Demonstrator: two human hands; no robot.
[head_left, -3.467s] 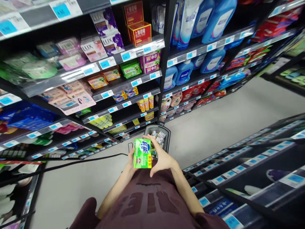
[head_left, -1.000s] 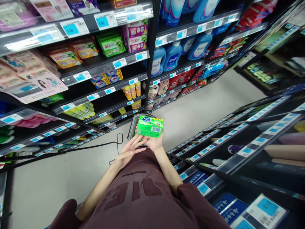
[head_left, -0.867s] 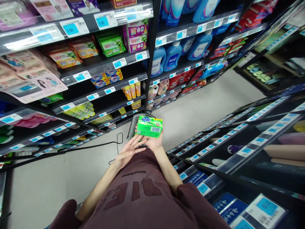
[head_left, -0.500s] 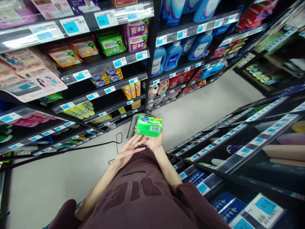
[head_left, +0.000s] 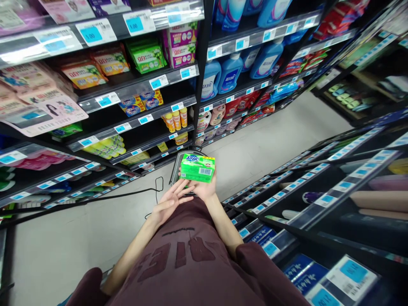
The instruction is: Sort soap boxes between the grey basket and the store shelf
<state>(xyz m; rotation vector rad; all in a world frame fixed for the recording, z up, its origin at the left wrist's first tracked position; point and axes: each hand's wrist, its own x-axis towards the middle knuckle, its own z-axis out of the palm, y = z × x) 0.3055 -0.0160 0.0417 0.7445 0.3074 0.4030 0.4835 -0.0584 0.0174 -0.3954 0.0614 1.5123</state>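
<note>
A bright green pack of laundry soap (head_left: 198, 168) with a barcode and a blue logo lies in front of my body. My right hand (head_left: 206, 190) holds it from below, palm up, with most of the fingers hidden under the pack. Just left of it my left hand (head_left: 172, 200) is open, palm up and fingers spread. Its fingertips come near the pack's lower left corner and the right palm; whether they touch the pack I cannot tell. Beneath both hands, a grey basket (head_left: 174, 171) with a dark rim stands on the floor, partly covered.
Shelves on the left hold soap packs (head_left: 146, 56), yellow bottles (head_left: 176, 120) and blue detergent bottles (head_left: 230, 74). More shelves with price tags (head_left: 345, 185) run close by my right arm. A black cord (head_left: 127, 193) crosses the pale floor (head_left: 267, 131) on the left.
The view has shifted very slightly. Both hands and the green soap pack keep nearly the same pose.
</note>
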